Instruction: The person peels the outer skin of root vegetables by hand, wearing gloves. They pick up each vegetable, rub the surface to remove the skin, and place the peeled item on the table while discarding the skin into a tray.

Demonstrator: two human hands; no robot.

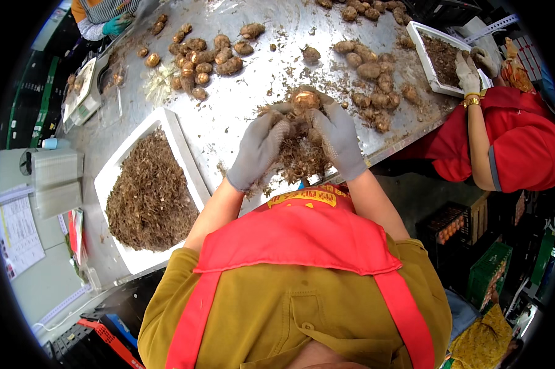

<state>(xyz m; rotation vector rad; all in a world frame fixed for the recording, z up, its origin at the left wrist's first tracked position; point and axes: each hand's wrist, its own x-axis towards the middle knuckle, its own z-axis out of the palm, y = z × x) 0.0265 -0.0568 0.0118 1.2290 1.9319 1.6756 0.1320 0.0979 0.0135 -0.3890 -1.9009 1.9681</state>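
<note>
A taro corm (306, 100) with a pale cut-looking top and shaggy brown fibres is held between my hands, above the near edge of the metal table (231, 117). My left hand (261, 145), in a grey dotted glove, grips its left side. On the opposite side my right hand (341, 136), gloved alike, grips it too. The fingertips are partly hidden behind the corm and its fibres. Loose brown root fibres (300, 161) lie heaped under both hands. One single taro (311, 55) sits farther back on the table.
Left of me stands a white foam box (175, 131) heaped with fibres. Taro piles lie at back left (203, 56) and right (374, 71). A co-worker's gloved hand (467, 74) is at another foam box (425, 34). A weighing scale (81, 101) stands far left.
</note>
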